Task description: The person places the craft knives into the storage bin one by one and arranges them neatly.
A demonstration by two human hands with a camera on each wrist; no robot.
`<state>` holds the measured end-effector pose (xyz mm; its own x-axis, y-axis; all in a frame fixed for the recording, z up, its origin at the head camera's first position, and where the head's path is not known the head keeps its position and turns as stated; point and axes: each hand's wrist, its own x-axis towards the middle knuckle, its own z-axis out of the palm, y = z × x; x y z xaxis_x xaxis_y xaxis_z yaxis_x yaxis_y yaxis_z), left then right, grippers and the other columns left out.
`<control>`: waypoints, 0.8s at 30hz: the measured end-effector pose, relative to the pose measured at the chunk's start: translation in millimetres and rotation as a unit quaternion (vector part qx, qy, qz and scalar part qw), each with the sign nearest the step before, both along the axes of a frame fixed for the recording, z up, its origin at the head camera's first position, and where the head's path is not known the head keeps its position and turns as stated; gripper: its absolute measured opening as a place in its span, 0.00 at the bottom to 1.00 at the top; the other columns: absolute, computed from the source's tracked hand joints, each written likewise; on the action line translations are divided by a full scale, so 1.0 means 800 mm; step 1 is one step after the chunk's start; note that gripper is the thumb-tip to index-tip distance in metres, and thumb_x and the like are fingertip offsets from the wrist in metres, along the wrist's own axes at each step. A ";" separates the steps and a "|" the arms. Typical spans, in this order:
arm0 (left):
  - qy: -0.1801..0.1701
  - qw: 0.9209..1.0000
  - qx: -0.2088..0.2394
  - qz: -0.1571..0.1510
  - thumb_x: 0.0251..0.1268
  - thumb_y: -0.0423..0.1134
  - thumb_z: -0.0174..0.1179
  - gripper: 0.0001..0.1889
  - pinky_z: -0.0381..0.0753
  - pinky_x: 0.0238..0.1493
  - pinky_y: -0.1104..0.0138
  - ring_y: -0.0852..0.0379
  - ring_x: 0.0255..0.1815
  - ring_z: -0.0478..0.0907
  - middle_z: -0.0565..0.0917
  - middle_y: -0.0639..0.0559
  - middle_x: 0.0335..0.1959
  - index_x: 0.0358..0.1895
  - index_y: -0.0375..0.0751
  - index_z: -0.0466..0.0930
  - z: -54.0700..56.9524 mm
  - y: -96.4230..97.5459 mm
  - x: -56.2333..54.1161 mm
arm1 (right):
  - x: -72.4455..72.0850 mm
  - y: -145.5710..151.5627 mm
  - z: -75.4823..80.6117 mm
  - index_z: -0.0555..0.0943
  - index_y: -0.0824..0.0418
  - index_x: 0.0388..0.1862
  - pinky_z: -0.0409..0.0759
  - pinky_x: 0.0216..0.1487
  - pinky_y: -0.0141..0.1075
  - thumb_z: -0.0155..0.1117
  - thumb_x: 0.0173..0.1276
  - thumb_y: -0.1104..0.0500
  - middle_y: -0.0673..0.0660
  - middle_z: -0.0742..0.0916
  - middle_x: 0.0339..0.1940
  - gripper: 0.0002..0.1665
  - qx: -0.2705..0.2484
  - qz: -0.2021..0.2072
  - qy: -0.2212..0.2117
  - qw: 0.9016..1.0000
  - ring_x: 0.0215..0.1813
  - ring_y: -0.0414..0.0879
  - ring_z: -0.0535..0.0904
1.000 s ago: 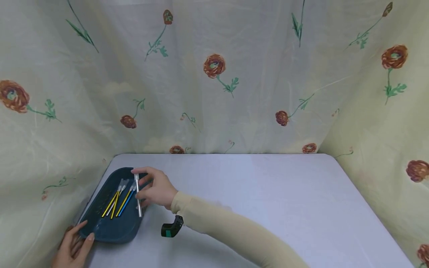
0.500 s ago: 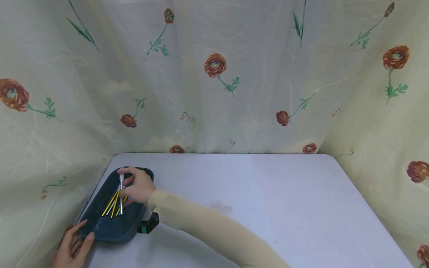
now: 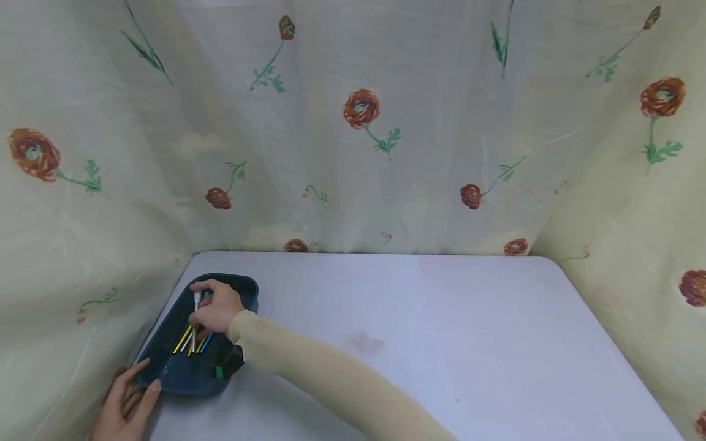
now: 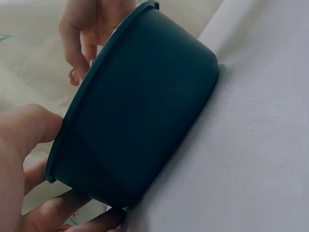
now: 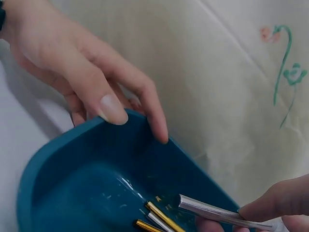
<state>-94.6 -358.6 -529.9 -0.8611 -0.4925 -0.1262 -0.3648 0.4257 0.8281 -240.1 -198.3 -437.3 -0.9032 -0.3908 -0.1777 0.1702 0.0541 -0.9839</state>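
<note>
A dark teal plastic tray stands at the table's left side. My left hand grips its near left corner, thumb on the rim and fingertips underneath, as the left wrist view shows. Over the tray, my right hand pinches a slim silver pen-like tube with a clear cap, its open end pointing toward me. Gold-yellow tubes, a blue tube and another silver tube lie in the tray just below; my right hand hides their capped ends in the head view.
The white table stretches far to the right of the tray. A flower-printed curtain hangs behind it and along both sides. A black wrist strap on my right arm overlaps the tray's right wall.
My right hand has carried the silver tube left from the tray's right edge to over the other tubes, and now sits slightly lower. The left hand keeps its grip on the corner.
</note>
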 end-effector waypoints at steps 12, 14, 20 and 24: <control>0.012 1.000 -0.012 0.009 0.88 0.47 0.58 0.33 0.69 0.75 0.31 0.24 0.78 0.68 0.62 0.22 0.81 0.85 0.36 0.61 0.000 0.001 -0.001 | -0.004 -0.029 -0.019 0.88 0.59 0.61 0.94 0.42 0.58 0.73 0.62 0.80 0.60 0.84 0.27 0.30 0.025 0.004 -0.030 0.999 0.28 0.60 0.90; 0.016 1.000 -0.014 0.007 0.88 0.45 0.58 0.32 0.70 0.75 0.32 0.25 0.77 0.69 0.66 0.22 0.80 0.84 0.36 0.62 0.002 0.003 -0.001 | -0.006 -0.032 -0.024 0.88 0.59 0.61 0.95 0.41 0.55 0.73 0.63 0.80 0.61 0.84 0.31 0.30 0.034 0.006 -0.035 0.999 0.31 0.62 0.91; 0.014 1.000 -0.005 -0.003 0.87 0.45 0.59 0.33 0.67 0.77 0.31 0.20 0.80 0.61 0.57 0.24 0.83 0.85 0.37 0.60 0.004 0.003 -0.002 | -0.013 -0.039 -0.039 0.87 0.60 0.61 0.95 0.36 0.46 0.76 0.64 0.78 0.68 0.82 0.67 0.28 0.061 0.008 -0.034 0.998 0.33 0.62 0.93; 0.005 1.000 0.007 -0.001 0.88 0.46 0.58 0.34 0.65 0.79 0.31 0.20 0.81 0.57 0.50 0.25 0.86 0.87 0.38 0.58 0.004 0.000 -0.002 | -0.017 -0.044 -0.047 0.86 0.59 0.62 0.94 0.32 0.40 0.77 0.64 0.76 0.65 0.79 0.73 0.28 0.090 0.009 -0.025 0.996 0.29 0.56 0.92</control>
<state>-96.0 -358.4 -526.7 -0.8633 -0.4892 -0.1240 -0.3550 0.4139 0.8383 -254.1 -233.8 -474.7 -0.8845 -0.3654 -0.2901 0.2153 0.2319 -0.9486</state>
